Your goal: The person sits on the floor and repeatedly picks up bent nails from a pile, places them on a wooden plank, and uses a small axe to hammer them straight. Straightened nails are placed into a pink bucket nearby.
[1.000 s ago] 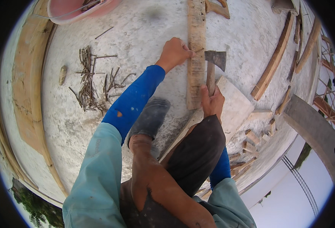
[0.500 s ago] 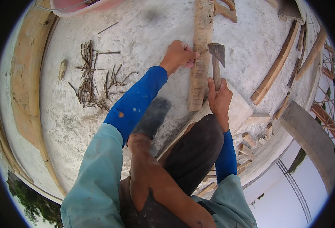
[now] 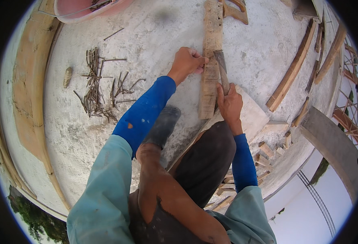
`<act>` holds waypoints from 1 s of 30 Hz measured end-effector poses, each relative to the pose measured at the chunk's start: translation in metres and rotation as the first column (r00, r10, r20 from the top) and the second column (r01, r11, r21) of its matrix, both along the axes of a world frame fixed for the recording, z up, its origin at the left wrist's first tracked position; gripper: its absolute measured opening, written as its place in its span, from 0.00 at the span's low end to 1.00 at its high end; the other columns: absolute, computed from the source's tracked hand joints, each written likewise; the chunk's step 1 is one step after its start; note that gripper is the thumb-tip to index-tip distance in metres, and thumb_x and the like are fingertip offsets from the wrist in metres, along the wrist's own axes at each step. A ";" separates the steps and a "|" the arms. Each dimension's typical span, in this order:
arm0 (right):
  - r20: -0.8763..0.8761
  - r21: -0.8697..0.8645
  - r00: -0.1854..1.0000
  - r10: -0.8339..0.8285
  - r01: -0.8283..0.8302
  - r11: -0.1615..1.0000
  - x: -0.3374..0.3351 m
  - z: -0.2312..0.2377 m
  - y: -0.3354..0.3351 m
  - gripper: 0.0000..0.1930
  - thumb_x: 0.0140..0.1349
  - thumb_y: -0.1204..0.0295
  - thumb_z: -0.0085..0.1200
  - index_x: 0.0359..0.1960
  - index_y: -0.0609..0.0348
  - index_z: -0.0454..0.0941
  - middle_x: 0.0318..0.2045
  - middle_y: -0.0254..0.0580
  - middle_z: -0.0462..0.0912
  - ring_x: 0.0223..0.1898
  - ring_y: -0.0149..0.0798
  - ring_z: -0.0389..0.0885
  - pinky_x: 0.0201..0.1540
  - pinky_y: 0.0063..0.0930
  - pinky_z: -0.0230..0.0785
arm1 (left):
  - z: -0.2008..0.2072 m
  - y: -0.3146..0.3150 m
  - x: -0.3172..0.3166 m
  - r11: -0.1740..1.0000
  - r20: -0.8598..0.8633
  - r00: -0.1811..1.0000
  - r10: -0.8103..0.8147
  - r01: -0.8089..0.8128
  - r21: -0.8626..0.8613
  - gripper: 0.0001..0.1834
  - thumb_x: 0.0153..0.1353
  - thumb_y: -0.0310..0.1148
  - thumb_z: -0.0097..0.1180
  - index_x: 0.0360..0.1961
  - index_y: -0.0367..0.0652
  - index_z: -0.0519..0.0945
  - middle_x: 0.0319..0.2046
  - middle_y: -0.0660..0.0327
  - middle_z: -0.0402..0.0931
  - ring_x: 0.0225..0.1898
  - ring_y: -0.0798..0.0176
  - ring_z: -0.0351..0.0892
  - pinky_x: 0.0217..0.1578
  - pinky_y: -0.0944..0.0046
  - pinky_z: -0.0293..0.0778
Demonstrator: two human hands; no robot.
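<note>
A long wooden plank lies lengthwise ahead of me on the pale concrete. My left hand is at its left edge, thumb and fingertips pinched together on the wood. Whatever is between them is too small to make out. My right hand grips the wooden handle of a hatchet. Its metal head is down on the plank's right side, close to my left fingertips, and is seen almost edge-on. To the left lies a heap of rusty, bent nails, with several strewn around it.
A pink basin is at the far left, and a handsaw's wooden handle lies beside the plank's far end. Timber strips and small wood offcuts lie at right. A long board runs along the left.
The hatchet has swung down and left, its head now on the plank and turned nearly edge-on. My left hand keeps its pinch at the plank's edge. The view has shifted slightly.
</note>
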State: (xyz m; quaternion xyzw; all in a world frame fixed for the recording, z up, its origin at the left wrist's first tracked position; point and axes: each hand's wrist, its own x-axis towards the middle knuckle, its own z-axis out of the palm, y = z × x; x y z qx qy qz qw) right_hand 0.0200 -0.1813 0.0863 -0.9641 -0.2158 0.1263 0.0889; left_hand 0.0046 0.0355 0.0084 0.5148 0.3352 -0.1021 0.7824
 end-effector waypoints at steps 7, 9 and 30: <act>-0.019 0.202 0.996 -0.083 0.085 0.976 -0.017 0.002 -0.006 0.28 0.75 0.51 0.59 0.40 0.74 0.79 0.20 0.64 0.82 0.24 0.66 0.85 0.27 0.52 0.74 | 0.002 -0.006 -0.005 0.998 0.022 0.999 0.029 -0.030 0.056 0.13 0.63 0.31 0.73 0.33 0.28 0.87 0.27 0.53 0.87 0.25 0.68 0.86 0.27 0.69 0.84; 0.005 -0.005 1.000 -0.016 0.016 1.000 -0.012 0.002 -0.003 0.28 0.76 0.52 0.59 0.41 0.75 0.80 0.20 0.63 0.82 0.24 0.64 0.86 0.27 0.50 0.75 | 0.000 -0.005 -0.003 0.997 0.043 0.999 0.002 -0.005 0.077 0.14 0.65 0.32 0.72 0.36 0.28 0.87 0.29 0.54 0.87 0.26 0.68 0.86 0.29 0.70 0.84; -0.064 0.014 0.995 -0.070 0.071 0.997 -0.008 0.016 0.009 0.24 0.75 0.51 0.59 0.34 0.64 0.76 0.21 0.62 0.82 0.25 0.67 0.85 0.28 0.53 0.75 | 0.002 -0.020 -0.004 0.857 0.143 0.986 -0.088 0.001 0.516 0.10 0.69 0.31 0.66 0.33 0.35 0.82 0.26 0.52 0.82 0.25 0.56 0.83 0.31 0.54 0.77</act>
